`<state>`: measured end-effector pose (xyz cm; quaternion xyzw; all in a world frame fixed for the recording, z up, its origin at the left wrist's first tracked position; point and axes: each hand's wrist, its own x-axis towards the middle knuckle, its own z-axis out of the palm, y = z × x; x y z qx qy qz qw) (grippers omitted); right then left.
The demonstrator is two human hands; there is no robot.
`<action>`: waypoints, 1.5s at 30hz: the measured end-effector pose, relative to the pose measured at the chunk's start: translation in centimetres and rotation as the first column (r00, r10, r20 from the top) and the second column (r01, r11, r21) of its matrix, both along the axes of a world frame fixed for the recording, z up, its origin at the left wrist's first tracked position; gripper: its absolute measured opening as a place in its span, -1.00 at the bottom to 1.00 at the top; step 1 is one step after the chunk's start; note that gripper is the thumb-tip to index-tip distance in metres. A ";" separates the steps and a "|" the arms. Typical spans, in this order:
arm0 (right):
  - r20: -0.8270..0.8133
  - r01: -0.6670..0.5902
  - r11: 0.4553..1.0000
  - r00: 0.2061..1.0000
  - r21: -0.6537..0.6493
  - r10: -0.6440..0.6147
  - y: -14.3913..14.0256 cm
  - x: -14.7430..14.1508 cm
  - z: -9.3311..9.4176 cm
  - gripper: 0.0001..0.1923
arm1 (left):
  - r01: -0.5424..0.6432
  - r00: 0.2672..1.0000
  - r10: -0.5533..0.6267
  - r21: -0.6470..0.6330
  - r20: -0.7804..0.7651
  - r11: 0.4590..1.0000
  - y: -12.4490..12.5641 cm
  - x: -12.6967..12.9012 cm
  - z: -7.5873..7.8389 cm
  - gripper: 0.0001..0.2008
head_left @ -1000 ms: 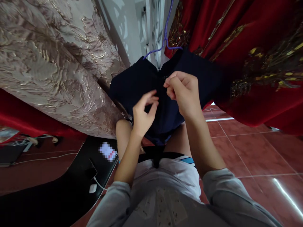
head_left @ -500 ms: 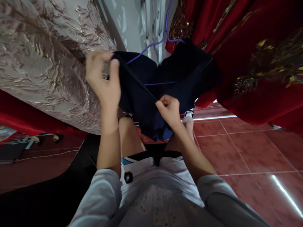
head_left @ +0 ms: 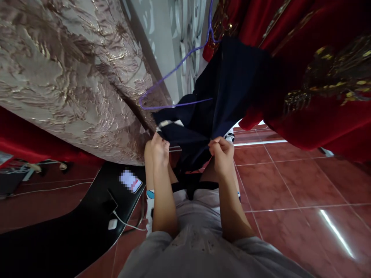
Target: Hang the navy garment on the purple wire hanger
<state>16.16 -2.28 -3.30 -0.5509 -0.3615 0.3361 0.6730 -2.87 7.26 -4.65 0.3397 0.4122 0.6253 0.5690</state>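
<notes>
The left hand point(head_left: 160, 150) and right hand point(head_left: 222, 153) each grip cloth of the dark shirt point(head_left: 237, 79). One end of the purple hanger point(head_left: 175, 69) sits outside it.

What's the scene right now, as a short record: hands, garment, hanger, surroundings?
left hand: closed on an edge of the garment
right hand: pinching the garment, farther right
garment state: dark navy, right part draped over the hanger, left part pulled down off it
hanger state: purple, left end bare, right end hidden by the garment
left side: pale textured cloth; black bench bearing a lit phone and white case
right side: red cloth with gold decoration
floor: red tiles
</notes>
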 end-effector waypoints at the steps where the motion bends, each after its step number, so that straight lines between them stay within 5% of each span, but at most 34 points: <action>1: -0.017 0.021 1.000 1.000 0.006 -0.021 -0.5 0.4 -0.6 -0.86 | 0.052 0.998 -0.053 -0.005 -0.042 0.999 -0.8 0.3 0.0 -0.75; 4: -0.019 0.047 0.999 0.999 0.012 -0.047 -0.9 1.1 -1.4 -0.84 | 0.225 0.948 -0.215 0.018 -0.233 0.974 -2.2 0.7 0.7 -0.78; 8: 0.194 -0.010 0.999 0.981 -0.030 0.016 -0.4 1.0 -1.0 -0.86 | 0.217 0.936 -0.146 0.200 -0.322 0.956 -3.7 1.5 2.6 -0.78; 11: 0.341 -0.232 0.972 0.912 -0.032 0.229 -0.6 -0.1 -0.5 -0.58 | 0.267 0.921 -0.142 0.322 -0.363 0.908 -5.0 3.0 3.8 -0.79; 13: 0.323 -0.431 0.901 0.847 -0.048 0.422 -0.7 -1.1 -0.4 -0.41 | 0.321 0.884 -0.122 0.396 -0.452 0.860 -5.6 4.0 4.3 -0.78; 15: 0.236 -0.526 0.849 0.820 -0.050 0.522 -0.6 -2.1 -0.2 -0.51 | 0.345 0.838 -0.049 0.457 -0.544 0.820 -5.8 4.5 4.6 -0.76; 17: 0.178 -0.520 0.854 0.839 -0.017 0.514 -0.1 -2.5 0.3 -0.72 | 0.357 0.806 -0.007 0.478 -0.591 0.803 -5.5 4.1 4.5 -0.76; 20: 0.304 -0.563 0.826 0.792 0.026 0.530 1.3 -1.3 2.5 -0.88 | 0.489 0.760 -0.186 0.360 -0.622 0.795 -4.5 2.2 3.8 -0.72; 22: 0.457 -0.594 0.803 0.726 0.041 0.514 2.7 0.4 4.9 -0.90 | 0.664 0.611 -0.379 0.190 -0.695 0.723 -3.6 0.5 3.2 -0.65; 24: 0.553 -0.523 0.842 0.743 0.128 0.377 4.6 2.3 7.4 -0.89 | 0.802 0.353 -0.471 0.002 -0.809 0.597 -2.7 -1.1 2.8 -0.63; 27: 0.570 -0.334 0.886 0.815 0.322 0.100 8.4 4.1 9.8 -0.87 | 0.864 -0.013 -0.418 -0.220 -0.908 0.453 -1.3 -3.4 3.1 -0.63; 29: 0.573 -0.277 0.901 0.819 0.335 0.038 11.1 4.5 9.9 -0.84 | 0.854 -0.139 -0.391 -0.310 -0.910 0.418 -0.4 -4.6 3.8 -0.62; 34: 0.573 -0.259 0.950 0.811 0.172 0.117 15.7 4.4 6.5 -0.74 | 0.763 -0.247 -0.291 -0.371 -0.924 0.530 1.8 -7.6 6.1 -0.69; 38: 0.614 -0.245 0.968 0.773 0.060 0.158 14.7 5.9 4.9 -0.79 | 0.716 -0.258 -0.258 -0.363 -0.931 0.597 2.9 -10.5 7.8 -0.72; 42: 0.610 -0.149 0.984 0.791 0.102 0.056 11.3 8.5 5.9 -0.68 | 0.614 -0.090 -0.031 -0.080 -0.995 0.785 3.7 -12.0 10.8 -0.68; 45: 0.626 -0.087 0.986 0.780 0.139 -0.019 9.3 9.6 7.1 -0.68 | 0.500 0.151 0.242 0.285 -0.959 0.818 4.7 -10.6 13.4 -0.72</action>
